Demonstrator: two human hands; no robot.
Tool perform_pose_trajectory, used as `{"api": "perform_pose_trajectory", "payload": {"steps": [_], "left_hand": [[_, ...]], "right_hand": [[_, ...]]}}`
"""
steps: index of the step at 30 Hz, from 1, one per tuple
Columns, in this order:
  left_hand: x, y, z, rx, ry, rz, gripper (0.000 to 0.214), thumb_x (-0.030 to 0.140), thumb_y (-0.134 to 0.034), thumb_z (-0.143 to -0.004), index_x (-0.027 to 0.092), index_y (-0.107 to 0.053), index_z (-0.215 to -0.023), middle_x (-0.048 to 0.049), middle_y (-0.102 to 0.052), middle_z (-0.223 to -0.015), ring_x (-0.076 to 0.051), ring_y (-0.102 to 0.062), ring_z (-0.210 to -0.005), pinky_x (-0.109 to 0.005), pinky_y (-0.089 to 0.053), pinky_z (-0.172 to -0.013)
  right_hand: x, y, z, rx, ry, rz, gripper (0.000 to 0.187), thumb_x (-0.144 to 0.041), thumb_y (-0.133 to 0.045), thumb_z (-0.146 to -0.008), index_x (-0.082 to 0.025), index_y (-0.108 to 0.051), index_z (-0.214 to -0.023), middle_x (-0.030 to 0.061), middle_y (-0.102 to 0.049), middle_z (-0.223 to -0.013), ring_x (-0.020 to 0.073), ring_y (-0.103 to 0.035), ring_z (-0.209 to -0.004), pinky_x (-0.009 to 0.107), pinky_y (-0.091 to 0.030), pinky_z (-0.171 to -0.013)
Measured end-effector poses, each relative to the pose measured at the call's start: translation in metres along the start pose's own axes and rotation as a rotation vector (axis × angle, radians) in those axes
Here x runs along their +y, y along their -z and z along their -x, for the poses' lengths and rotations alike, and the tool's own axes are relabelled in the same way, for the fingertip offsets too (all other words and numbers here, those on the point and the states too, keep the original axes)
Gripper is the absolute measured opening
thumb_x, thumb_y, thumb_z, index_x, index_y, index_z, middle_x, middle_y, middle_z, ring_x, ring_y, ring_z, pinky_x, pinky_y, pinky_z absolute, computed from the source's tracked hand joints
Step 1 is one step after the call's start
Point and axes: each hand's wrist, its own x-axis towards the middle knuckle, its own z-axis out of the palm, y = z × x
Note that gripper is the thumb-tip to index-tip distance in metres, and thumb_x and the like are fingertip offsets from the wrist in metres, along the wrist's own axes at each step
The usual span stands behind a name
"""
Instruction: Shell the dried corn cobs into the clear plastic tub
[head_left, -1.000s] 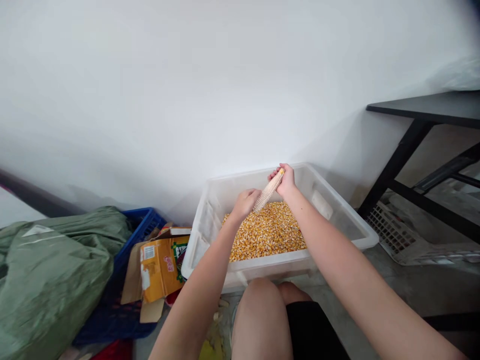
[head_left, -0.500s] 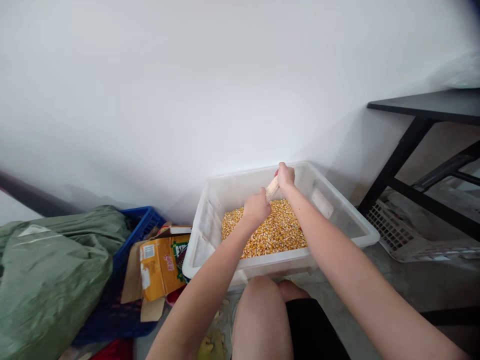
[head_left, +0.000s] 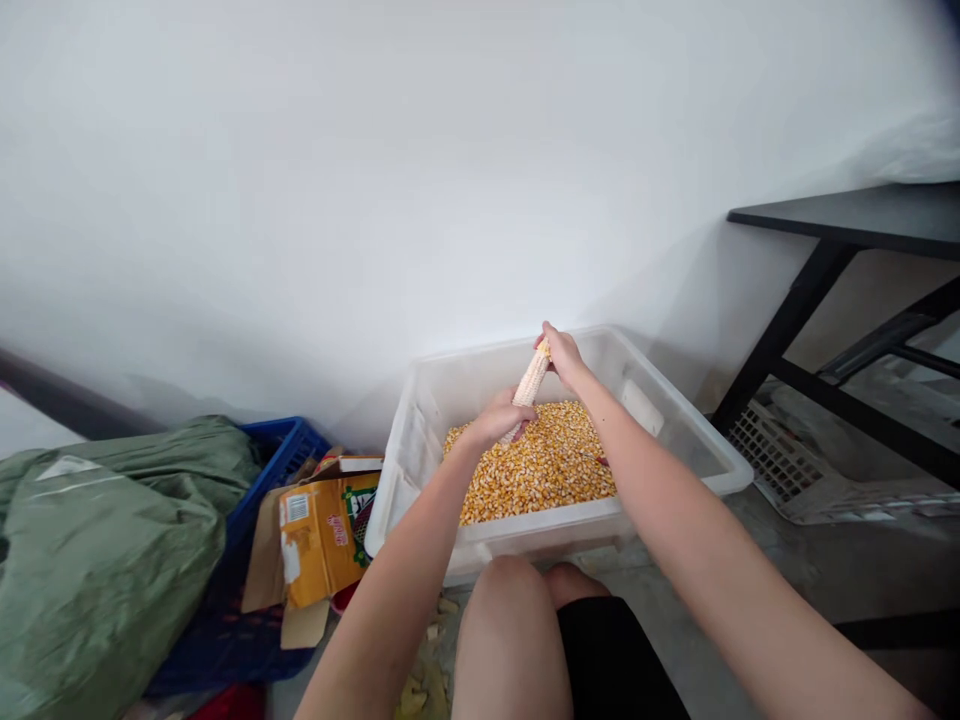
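Note:
A corncob, mostly bare and pale with a few yellow kernels at its upper end, slants above a translucent white plastic tub. My left hand is closed round the cob's lower part, thumb across it. At the upper end, my right hand grips the cob near the kernels still on it. Loose yellow corn kernels cover the bottom of the tub beneath both hands. The cob's lowest tip is partly hidden by my left hand.
To the left, an opened yellow cardboard box leans by a blue plastic crate with a green bag over it. A black table stands at right, a white basket under it. Behind the tub rises a white wall.
Both hands have shifted slightly left. My left hand has turned so its thumb lies over the cob, and more of the cob now shows, including yellow kernels at its upper end.

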Motion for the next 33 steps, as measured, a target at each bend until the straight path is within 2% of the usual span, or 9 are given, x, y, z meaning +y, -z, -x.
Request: {"api": "perform_pose_trajectory", "payload": {"steps": [3,6,11,18,24,26,29,31,33], "left_hand": [[-0.002,0.002,-0.007,0.156,-0.051,-0.070,0.033,0.017,-0.056,-0.067,0.015,-0.047,-0.099,0.0079,-0.045,-0.051,-0.008,-0.042,-0.035,-0.021,-0.033,-0.035],[-0.004,0.004,-0.012,0.202,-0.059,-0.070,0.038,0.018,-0.057,-0.068,0.015,-0.048,-0.105,0.0077,-0.047,-0.052,-0.009,-0.045,-0.036,-0.021,-0.035,-0.037],[-0.003,0.002,-0.006,0.068,0.013,0.061,0.032,0.021,-0.061,-0.067,0.017,-0.048,-0.096,0.0065,-0.048,-0.052,-0.011,-0.047,-0.037,-0.023,-0.037,-0.036],[0.001,0.008,0.007,-0.150,0.077,0.373,0.025,0.021,-0.058,-0.067,0.021,-0.040,-0.084,0.0090,-0.042,-0.050,-0.007,-0.039,-0.033,-0.021,-0.033,-0.035],[0.003,0.012,0.009,-0.154,0.108,0.366,0.026,0.020,-0.059,-0.067,0.021,-0.040,-0.085,0.0090,-0.041,-0.049,-0.008,-0.040,-0.033,-0.020,-0.031,-0.033],[0.003,0.011,0.007,-0.093,0.093,0.295,0.026,0.020,-0.059,-0.066,0.020,-0.041,-0.085,0.0078,-0.043,-0.051,-0.008,-0.042,-0.035,-0.020,-0.033,-0.035],[-0.001,0.009,0.004,-0.016,0.068,0.163,0.029,0.019,-0.059,-0.066,0.017,-0.045,-0.091,0.0056,-0.048,-0.055,-0.009,-0.045,-0.038,-0.022,-0.037,-0.037],[-0.004,0.010,0.001,0.029,0.073,0.070,0.031,0.018,-0.058,-0.067,0.015,-0.048,-0.096,0.0043,-0.050,-0.057,-0.010,-0.047,-0.040,-0.023,-0.040,-0.039],[-0.007,0.013,0.000,0.082,0.096,-0.050,0.029,0.019,-0.056,-0.069,0.014,-0.052,-0.097,0.0024,-0.052,-0.059,-0.012,-0.051,-0.044,-0.025,-0.043,-0.043]], "right_hand": [[-0.006,0.005,0.002,-0.072,-0.165,-0.154,0.045,-0.052,-0.037,-0.093,-0.019,-0.055,-0.069,0.0024,-0.059,-0.055,0.0153,-0.056,-0.051,0.026,-0.049,-0.048],[-0.008,0.008,0.004,-0.126,-0.183,-0.082,0.042,-0.053,-0.044,-0.091,-0.017,-0.058,-0.073,0.0055,-0.063,-0.060,0.0174,-0.060,-0.056,0.030,-0.053,-0.050],[-0.010,0.001,0.013,-0.303,-0.092,0.008,0.031,-0.046,-0.055,-0.088,-0.016,-0.063,-0.085,0.0067,-0.067,-0.068,0.0186,-0.063,-0.060,0.029,-0.053,-0.049],[-0.015,0.003,0.019,-0.511,-0.142,-0.008,0.015,-0.029,-0.059,-0.087,-0.016,-0.059,-0.095,0.0083,-0.070,-0.079,0.0215,-0.066,-0.070,0.034,-0.056,-0.054],[-0.024,0.015,0.022,-0.679,-0.216,-0.145,0.015,-0.016,-0.058,-0.083,-0.016,-0.059,-0.098,0.0108,-0.071,-0.095,0.0219,-0.067,-0.081,0.043,-0.056,-0.072],[-0.026,0.013,0.022,-0.663,-0.242,-0.131,0.013,-0.022,-0.057,-0.086,-0.016,-0.059,-0.097,0.0110,-0.071,-0.094,0.0216,-0.067,-0.081,0.042,-0.056,-0.072],[-0.024,0.005,0.023,-0.489,-0.207,0.105,0.021,-0.038,-0.055,-0.089,-0.017,-0.058,-0.092,0.0098,-0.070,-0.090,0.0206,-0.067,-0.076,0.037,-0.058,-0.065],[-0.021,-0.002,0.023,-0.389,-0.160,0.300,0.022,-0.040,-0.056,-0.089,-0.018,-0.056,-0.089,0.0079,-0.068,-0.086,0.0191,-0.066,-0.069,0.032,-0.058,-0.057],[-0.020,-0.006,0.025,-0.377,-0.134,0.415,0.018,-0.036,-0.057,-0.089,-0.018,-0.057,-0.087,0.0067,-0.067,-0.083,0.0170,-0.065,-0.065,0.028,-0.056,-0.052]]}}
